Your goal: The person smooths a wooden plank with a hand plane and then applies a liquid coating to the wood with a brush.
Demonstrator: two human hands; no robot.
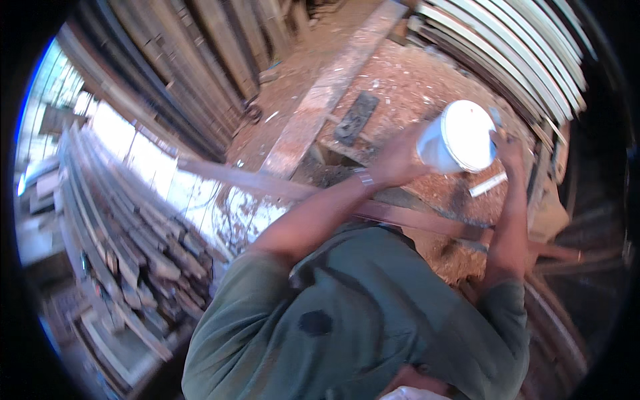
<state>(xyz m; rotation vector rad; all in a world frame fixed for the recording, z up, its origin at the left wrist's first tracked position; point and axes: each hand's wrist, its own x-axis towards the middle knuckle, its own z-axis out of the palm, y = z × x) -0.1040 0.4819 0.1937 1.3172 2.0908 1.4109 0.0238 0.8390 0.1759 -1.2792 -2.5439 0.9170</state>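
Note:
A white round tub (465,137) with a pale lid is held up in front of me, tilted so that its lid faces up and to the right. My left hand (402,158) wraps round its left side, with a band on the wrist. At the opposite side, my right hand (510,151) has its fingers bent against the rim. Beneath the tub, a short white strip (488,185) lies on the sawdust. A dark flat block (356,118) rests to the left of the tub.
A long wooden beam (333,90) runs away from me, and a reddish rail (420,218) crosses close to my body. Stacked boards (123,220) fill the left. Planks (193,60) lean at the far left; pale lengths (513,50) are piled far right.

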